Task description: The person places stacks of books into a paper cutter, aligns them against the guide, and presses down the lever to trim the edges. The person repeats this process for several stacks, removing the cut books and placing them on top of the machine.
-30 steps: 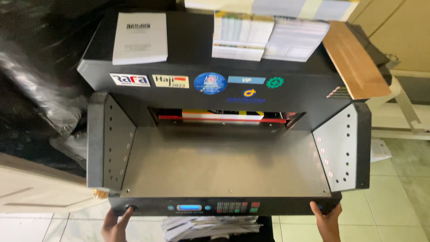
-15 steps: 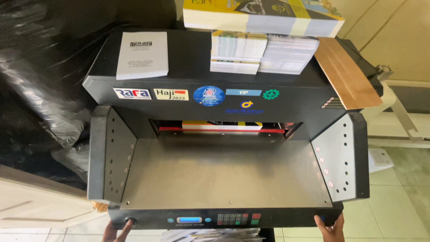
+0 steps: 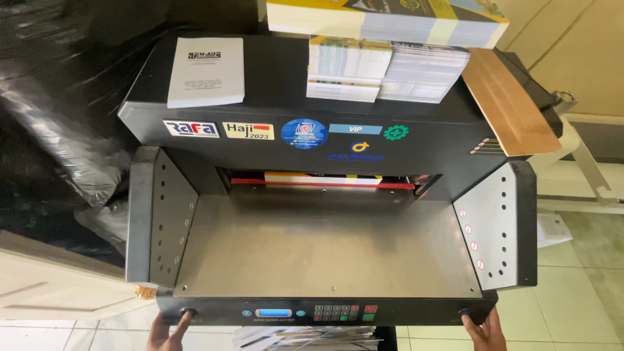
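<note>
A black paper cutting machine (image 3: 325,149) fills the head view, with a grey metal bed (image 3: 325,244). My left hand (image 3: 168,330) presses a round button at the front panel's left end. My right hand (image 3: 482,328) presses the matching button at the right end. A stack of paper (image 3: 322,177) sits under the red clamp bar (image 3: 325,184) at the back of the bed. The front panel carries a small blue display (image 3: 273,313) and a keypad (image 3: 344,313).
On the machine's top lie a white booklet (image 3: 207,71), stacks of printed sheets (image 3: 383,71), a thick yellow-edged stack (image 3: 390,19) and a brown board (image 3: 510,101). Black plastic wrap (image 3: 58,130) bulges at the left. Paper trimmings (image 3: 305,338) lie under the front. Tiled floor shows on the right.
The view has tilted upward, so both hands have slid to the bottom edge while staying on the front buttons. More of the stacks on top is visible.
</note>
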